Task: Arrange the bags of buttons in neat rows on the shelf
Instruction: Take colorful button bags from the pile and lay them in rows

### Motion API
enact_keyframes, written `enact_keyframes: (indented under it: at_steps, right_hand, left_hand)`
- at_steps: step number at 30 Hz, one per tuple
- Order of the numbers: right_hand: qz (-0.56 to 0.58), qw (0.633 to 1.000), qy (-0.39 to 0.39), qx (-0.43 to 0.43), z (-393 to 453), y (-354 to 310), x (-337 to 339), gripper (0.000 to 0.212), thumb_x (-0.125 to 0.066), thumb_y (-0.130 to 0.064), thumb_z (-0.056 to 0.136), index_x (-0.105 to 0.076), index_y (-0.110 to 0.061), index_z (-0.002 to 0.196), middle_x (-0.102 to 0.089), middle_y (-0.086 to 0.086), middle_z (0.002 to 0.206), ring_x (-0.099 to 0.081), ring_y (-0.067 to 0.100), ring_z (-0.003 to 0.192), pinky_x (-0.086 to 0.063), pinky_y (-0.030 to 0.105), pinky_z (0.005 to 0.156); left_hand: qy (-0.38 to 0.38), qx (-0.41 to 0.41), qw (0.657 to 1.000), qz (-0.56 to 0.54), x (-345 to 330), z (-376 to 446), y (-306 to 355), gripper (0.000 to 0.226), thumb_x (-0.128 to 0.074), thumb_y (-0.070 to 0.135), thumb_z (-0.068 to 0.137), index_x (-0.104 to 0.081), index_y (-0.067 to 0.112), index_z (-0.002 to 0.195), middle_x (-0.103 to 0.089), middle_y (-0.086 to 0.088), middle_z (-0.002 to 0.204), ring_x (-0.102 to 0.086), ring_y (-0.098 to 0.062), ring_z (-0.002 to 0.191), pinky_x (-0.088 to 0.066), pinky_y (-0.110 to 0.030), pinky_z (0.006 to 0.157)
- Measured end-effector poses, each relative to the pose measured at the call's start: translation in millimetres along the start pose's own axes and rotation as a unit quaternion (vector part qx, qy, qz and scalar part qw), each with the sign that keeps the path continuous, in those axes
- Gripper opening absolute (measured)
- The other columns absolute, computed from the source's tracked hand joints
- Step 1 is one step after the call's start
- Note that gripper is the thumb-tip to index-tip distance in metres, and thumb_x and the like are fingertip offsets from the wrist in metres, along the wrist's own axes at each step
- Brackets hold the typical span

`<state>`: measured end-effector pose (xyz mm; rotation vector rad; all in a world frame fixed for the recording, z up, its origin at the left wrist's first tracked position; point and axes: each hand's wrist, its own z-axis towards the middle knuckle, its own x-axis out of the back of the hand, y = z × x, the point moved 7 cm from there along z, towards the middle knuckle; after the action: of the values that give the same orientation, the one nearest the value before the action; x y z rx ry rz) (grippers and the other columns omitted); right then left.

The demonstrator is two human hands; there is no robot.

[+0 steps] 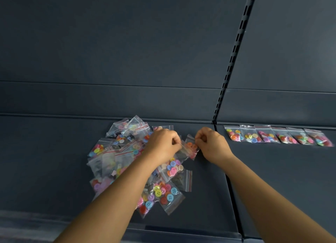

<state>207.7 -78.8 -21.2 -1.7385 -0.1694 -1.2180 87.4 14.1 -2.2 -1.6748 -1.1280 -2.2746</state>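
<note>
- Nearest me, two bare forearms reach up and away across a dark grey shelf [54, 161].
- Under my left forearm lies a loose pile of bags [127, 161], clear zip pouches of bright buttons, overlapping at all angles.
- At the pile's far right edge, my left hand [163, 144] and right hand [211, 144] both pinch one small bag [190, 146] of orange buttons, fingers curled tight on its edges.
- I judge this the picking step: one bag is being drawn from the pile.
- Farther right, past the shelf joint, a finished row of bags [278, 136] lies edge to edge along the back wall [127, 52].
- Next, I expect to carry this bag right and start or extend a row.
</note>
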Motion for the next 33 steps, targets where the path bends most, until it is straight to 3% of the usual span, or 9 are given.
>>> enact_keyframes:
  at_steps: [4,9,15,19,23,26,29,31,33]
  right_hand:
    - [0.026,1.000,-0.002,0.007,-5.7,3.6,5.4,0.018,-0.053,-0.011,0.090,-0.058,-0.016,0.106,-0.057,-0.009,0.085,-0.054,0.012,0.081,-0.040,0.020,0.065]
    - [0.098,0.995,-0.009,0.018,-14.7,-0.5,8.5,0.026,-0.053,-0.009,0.090,-0.058,-0.018,0.113,-0.056,-0.015,0.080,-0.052,0.001,0.070,-0.034,0.006,0.054]
    - [0.142,0.990,-0.006,0.016,-27.7,1.8,12.2,0.013,-0.058,-0.011,0.087,-0.068,-0.019,0.092,-0.062,-0.011,0.070,-0.051,-0.001,0.054,-0.033,0.007,0.046]
    - [0.235,0.972,0.024,0.002,-36.9,4.4,27.6,0.013,-0.055,-0.005,0.090,-0.063,-0.015,0.088,-0.065,-0.005,0.074,-0.056,-0.008,0.047,-0.035,0.004,0.041]
    - [0.302,0.952,0.049,-0.002,-44.2,8.4,45.9,0.012,-0.056,-0.003,0.089,-0.059,-0.015,0.089,-0.065,-0.002,0.072,-0.061,-0.004,0.049,-0.042,0.008,0.045]
    - [0.321,0.947,0.032,-0.002,-49.0,13.1,56.5,0.010,-0.058,-0.001,0.089,-0.061,-0.011,0.087,-0.065,0.002,0.071,-0.064,0.000,0.050,-0.047,0.013,0.052]
    - [0.330,0.944,0.025,-0.004,-53.4,24.2,68.7,0.012,-0.058,0.000,0.088,-0.062,-0.010,0.084,-0.063,0.002,0.068,-0.064,0.003,0.048,-0.047,0.011,0.049]
    - [0.328,0.944,0.030,-0.011,-56.5,35.0,78.2,0.012,-0.057,-0.001,0.089,-0.062,-0.010,0.084,-0.063,0.004,0.067,-0.064,0.005,0.048,-0.047,0.012,0.048]
    - [0.337,0.941,0.030,-0.018,-59.1,46.3,86.4,0.013,-0.055,-0.001,0.091,-0.062,-0.009,0.084,-0.062,0.005,0.062,-0.066,0.012,0.049,-0.052,0.020,0.051]
  left_hand:
    - [0.008,0.013,1.000,0.028,10.7,-11.7,-4.4,0.023,-0.063,0.033,0.086,-0.064,0.021,0.106,-0.059,0.008,0.098,-0.046,-0.014,0.107,-0.039,-0.026,0.084]
    - [-0.085,0.037,0.990,0.107,6.4,-42.6,-5.5,0.048,-0.062,0.050,0.082,-0.059,0.023,0.122,-0.053,0.002,0.123,-0.037,-0.018,0.123,-0.037,-0.035,0.102]
    - [-0.020,0.058,0.995,0.078,10.6,-57.6,3.6,0.021,-0.068,0.035,0.083,-0.065,0.022,0.099,-0.059,0.004,0.109,-0.045,-0.015,0.111,-0.038,-0.029,0.089]
    - [0.014,0.082,0.996,-0.038,16.2,-61.9,13.2,0.009,-0.067,0.028,0.085,-0.059,0.023,0.087,-0.063,0.009,0.088,-0.059,-0.009,0.083,-0.043,-0.020,0.062]
    - [0.011,0.078,0.985,-0.157,15.1,-58.1,30.8,0.012,-0.065,0.018,0.084,-0.057,0.027,0.089,-0.061,0.008,0.083,-0.059,-0.012,0.073,-0.048,-0.026,0.064]
    - [0.036,0.077,0.978,-0.191,13.7,-53.2,46.2,0.024,-0.071,0.016,0.078,-0.058,0.025,0.096,-0.063,0.010,0.081,-0.060,-0.011,0.072,-0.045,-0.019,0.060]
    - [0.066,0.078,0.966,-0.238,8.1,-46.5,59.0,0.014,-0.074,0.019,0.075,-0.064,0.015,0.084,-0.069,0.001,0.077,-0.061,-0.009,0.068,-0.049,-0.024,0.065]
    - [0.057,0.065,0.958,-0.275,1.2,-41.5,69.6,0.002,-0.070,0.019,0.081,-0.069,0.018,0.080,-0.071,0.005,0.079,-0.063,-0.005,0.072,-0.050,-0.023,0.072]
    - [0.019,0.049,0.961,-0.272,-8.0,-35.9,81.0,0.011,-0.060,0.023,0.090,-0.071,0.023,0.088,-0.070,0.014,0.087,-0.063,0.002,0.081,-0.049,-0.018,0.077]
